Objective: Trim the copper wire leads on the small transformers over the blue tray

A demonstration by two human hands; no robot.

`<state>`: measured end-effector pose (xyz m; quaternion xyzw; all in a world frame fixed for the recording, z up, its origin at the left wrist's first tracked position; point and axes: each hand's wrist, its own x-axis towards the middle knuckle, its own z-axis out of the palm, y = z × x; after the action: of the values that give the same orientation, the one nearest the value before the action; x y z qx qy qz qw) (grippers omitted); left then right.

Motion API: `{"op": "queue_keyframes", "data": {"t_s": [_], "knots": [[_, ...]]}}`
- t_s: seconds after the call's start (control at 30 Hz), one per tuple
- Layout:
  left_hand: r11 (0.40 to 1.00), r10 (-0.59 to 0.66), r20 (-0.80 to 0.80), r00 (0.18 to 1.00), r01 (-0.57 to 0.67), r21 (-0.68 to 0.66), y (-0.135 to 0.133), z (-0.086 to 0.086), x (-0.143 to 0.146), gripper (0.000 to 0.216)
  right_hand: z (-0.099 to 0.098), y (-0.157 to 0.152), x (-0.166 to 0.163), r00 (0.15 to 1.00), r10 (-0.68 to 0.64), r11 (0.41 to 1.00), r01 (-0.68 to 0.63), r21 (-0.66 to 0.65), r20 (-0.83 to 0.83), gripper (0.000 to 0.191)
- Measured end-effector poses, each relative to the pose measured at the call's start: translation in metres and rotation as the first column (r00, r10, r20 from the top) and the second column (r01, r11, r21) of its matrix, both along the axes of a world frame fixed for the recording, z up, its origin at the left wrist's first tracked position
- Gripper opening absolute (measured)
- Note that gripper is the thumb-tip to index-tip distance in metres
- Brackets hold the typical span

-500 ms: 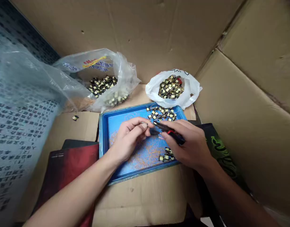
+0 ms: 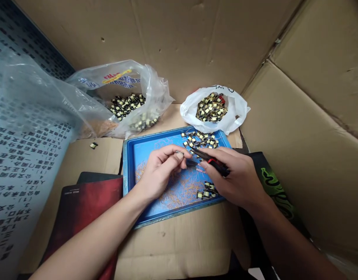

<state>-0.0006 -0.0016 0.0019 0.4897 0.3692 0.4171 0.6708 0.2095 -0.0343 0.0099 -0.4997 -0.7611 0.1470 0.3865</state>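
Note:
Over the blue tray (image 2: 130, 210), my left hand (image 2: 159, 169) pinches a small component with metal pins (image 2: 179, 153), most of it hidden by the thumb and fingers. My right hand (image 2: 237, 175) is wrapped round a pair of black pliers or cutters with red on the handle (image 2: 212, 160). The tool's jaws point left, close to the fingertips of my left hand. Small yellow-and-black wound coils (image 2: 193, 140) lie in the tray's far right part, and several more coils (image 2: 206, 190) sit below my right hand. Copper-coloured wire clippings (image 2: 179, 192) are strewn over the tray floor.
At the back left stands a clear plastic bag (image 2: 155, 93) of coils; a white bag (image 2: 187, 112) with wired coils stands back right. One stray coil (image 2: 93, 145) lies on cardboard. A red-black mat (image 2: 88, 206) lies left, a black-green one (image 2: 272, 179) right. Cardboard walls (image 2: 173, 50) enclose the space.
The pliers have shifted very slightly right, a little away from my left fingertips. My left hand keeps its pinch almost in the same place.

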Motion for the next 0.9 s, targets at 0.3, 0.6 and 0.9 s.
{"op": "queue_keyframes", "data": {"t_s": [0.3,0.6,0.9], "knots": [[1.0,-0.013,0.001,1.0,0.013,0.005,0.0,0.0,0.0,0.017,-0.005,-0.003,0.001,1.0,0.017,1.0,-0.017,-0.012,-0.012,0.024],[0.998,-0.057,0.011,0.998,0.057,0.019,-0.006,0.005,0.0,0.02,-0.004,0.007,0.011,0.961,-0.151,0.988,0.136,0.079,0.231,0.031],[0.996,-0.064,0.072,0.995,0.067,-0.052,-0.003,0.0,0.001,0.024,-0.001,0.001,0.009,0.997,-0.076,0.996,0.076,-0.038,0.005,0.03]]}}
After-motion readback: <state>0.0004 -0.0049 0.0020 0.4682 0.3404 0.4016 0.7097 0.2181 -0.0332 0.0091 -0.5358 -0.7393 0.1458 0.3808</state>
